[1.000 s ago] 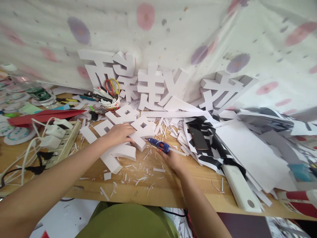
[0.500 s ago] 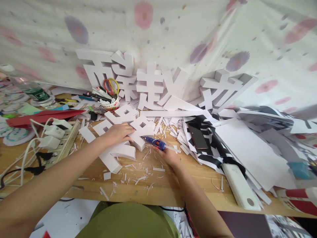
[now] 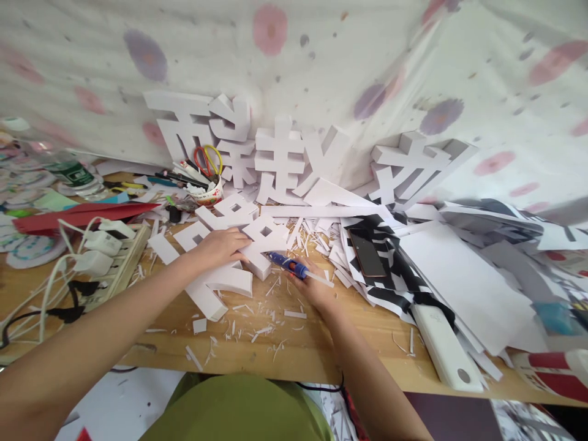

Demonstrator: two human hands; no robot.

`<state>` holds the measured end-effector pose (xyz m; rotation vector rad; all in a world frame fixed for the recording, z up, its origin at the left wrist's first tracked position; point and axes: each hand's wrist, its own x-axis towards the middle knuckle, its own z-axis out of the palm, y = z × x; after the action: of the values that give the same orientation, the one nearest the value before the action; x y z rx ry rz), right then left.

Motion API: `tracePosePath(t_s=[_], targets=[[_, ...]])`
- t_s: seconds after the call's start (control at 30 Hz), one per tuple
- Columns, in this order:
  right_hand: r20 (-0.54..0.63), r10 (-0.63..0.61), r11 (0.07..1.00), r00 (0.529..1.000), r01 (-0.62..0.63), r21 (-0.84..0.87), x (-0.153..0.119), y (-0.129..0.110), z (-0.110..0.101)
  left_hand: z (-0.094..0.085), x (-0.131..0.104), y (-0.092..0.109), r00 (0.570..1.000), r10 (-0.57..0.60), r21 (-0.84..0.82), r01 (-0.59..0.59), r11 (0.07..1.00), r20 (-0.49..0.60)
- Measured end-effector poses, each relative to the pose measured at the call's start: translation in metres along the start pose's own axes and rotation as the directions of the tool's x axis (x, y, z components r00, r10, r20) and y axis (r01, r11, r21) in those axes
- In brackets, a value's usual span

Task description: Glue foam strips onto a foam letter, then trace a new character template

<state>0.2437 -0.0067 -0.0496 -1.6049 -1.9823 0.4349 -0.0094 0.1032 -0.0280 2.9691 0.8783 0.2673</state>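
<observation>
Single head-worn view, looking forward and down from above the near edge of the wooden table [image 3: 321, 361]. Close range: both forearms enter from the near side, left and right. Far side ends at a flowered cloth backdrop [image 3: 294, 55].

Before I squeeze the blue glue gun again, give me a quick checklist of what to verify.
1. Left hand pressing the white foam character flat: ok.
2. Right hand gripping the blue glue gun: ok.
3. Nozzle at the character's edge: ok.
4. Left fingertips clear of the nozzle: not ok, close.
5. Glue flowing: cannot tell.
6. Wooden table free of paper scraps near the work: not ok.
</observation>
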Motion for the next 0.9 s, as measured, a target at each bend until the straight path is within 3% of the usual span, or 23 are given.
tracePosePath(t_s=[0.47, 0.6, 0.77, 0.9], targets=[[-0.038, 0.03, 0.995, 0.999, -0.033, -0.099, -0.007, 0.003, -0.015, 0.002, 0.004, 0.0, 1.0, 0.02, 0.088, -0.02, 0.996, 0.001], [-0.028, 0.148, 0.988, 0.989, -0.147, 0.053, -0.013, 0.002, -0.023, 0.003, 0.004, -0.002, 0.999, 0.033, 0.086, -0.033, 0.996, 0.001], [0.107, 0.281, 0.872, 0.954, -0.3, 0.385, -0.019, 0.008, -0.022, 0.003, 0.003, -0.002, 1.0, 0.022, 0.078, -0.022, 0.997, 0.004], [0.157, 0.301, 0.85, 0.941, -0.339, 0.403, -0.016, 0.007, -0.021, 0.001, 0.003, -0.001, 1.0, 0.019, 0.062, -0.019, 0.998, -0.001]])
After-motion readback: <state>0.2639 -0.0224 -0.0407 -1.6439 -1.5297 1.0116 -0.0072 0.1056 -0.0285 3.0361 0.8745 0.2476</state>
